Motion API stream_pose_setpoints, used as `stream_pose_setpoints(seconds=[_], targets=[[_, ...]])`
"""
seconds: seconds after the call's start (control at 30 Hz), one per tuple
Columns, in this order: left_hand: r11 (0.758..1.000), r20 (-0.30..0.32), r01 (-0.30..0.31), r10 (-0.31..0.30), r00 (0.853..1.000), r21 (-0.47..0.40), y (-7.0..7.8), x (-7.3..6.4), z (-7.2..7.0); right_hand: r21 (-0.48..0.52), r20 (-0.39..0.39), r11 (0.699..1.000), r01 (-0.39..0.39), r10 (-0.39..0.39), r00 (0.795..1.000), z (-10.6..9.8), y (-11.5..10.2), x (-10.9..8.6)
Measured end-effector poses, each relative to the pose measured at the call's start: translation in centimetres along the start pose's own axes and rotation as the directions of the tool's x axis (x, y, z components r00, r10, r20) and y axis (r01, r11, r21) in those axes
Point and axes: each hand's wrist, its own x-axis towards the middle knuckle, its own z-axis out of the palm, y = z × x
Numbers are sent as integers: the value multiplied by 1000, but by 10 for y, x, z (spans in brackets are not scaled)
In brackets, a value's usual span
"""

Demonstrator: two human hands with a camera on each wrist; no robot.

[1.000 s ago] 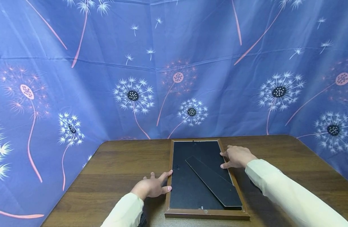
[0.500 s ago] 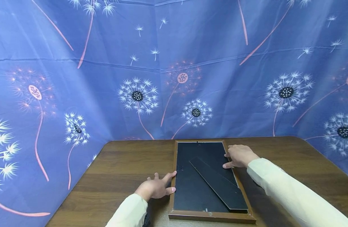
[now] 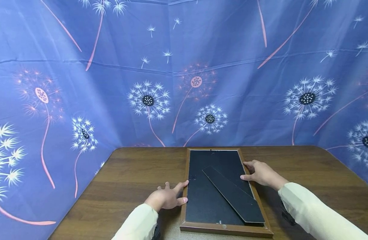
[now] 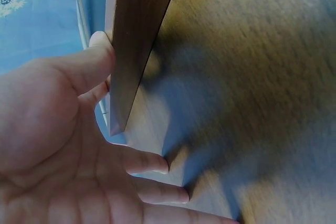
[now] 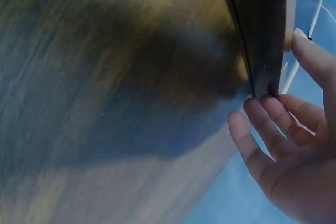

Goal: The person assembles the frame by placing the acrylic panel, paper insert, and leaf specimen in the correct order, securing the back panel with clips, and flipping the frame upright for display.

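Note:
A brown wooden picture frame (image 3: pixel 225 228) lies face down on the table, its black backing board (image 3: pixel 198 203) upward. Slanting across that board is a black easel stand (image 3: pixel 234 198), folded almost flat. At the left side, my left hand (image 3: pixel 167 197) touches the rim with thumb and forefinger, while its other fingers spread straight toward the table in the left wrist view. My right hand (image 3: pixel 264 174) rests against the opposite side. There the thumb (image 5: pixel 310 53) reaches the top edge, and the nearly straight fingertips meet the outer side (image 5: pixel 262 30) of the frame.
The brown wood-grain table (image 3: pixel 136 176) extends to both sides of the frame. Behind and to the sides hangs a blue curtain (image 3: pixel 112 110) printed with dandelions. Dark straps show at both wrists.
The view has turned slightly left, so everything appears further right. My right hand has shifted a little toward me along the frame's side. My left hand has stayed at its edge.

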Motion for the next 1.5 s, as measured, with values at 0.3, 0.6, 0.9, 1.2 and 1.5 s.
stream_pose_setpoints(seconds=[0.3,0.6,0.9,1.2,1.5], targets=[[1000,1,-16,16,1000,-9,1,0,-2,49,-19,999,-22,23,1000,0,4,-1],[1000,-4,-16,16,1000,1,0,-1,1,-79,-20,997,22,-24,1000,-5,-3,5],[1000,-10,-19,19,1000,2,1,-1,0,-122,26,983,136,-134,991,-6,-29,33],[1000,-22,-13,13,1000,-16,-2,-1,5,-121,73,977,178,-170,983,2,-48,65],[1000,-20,-12,11,1000,-5,-1,0,2,-167,99,974,152,-137,986,10,-57,90]])
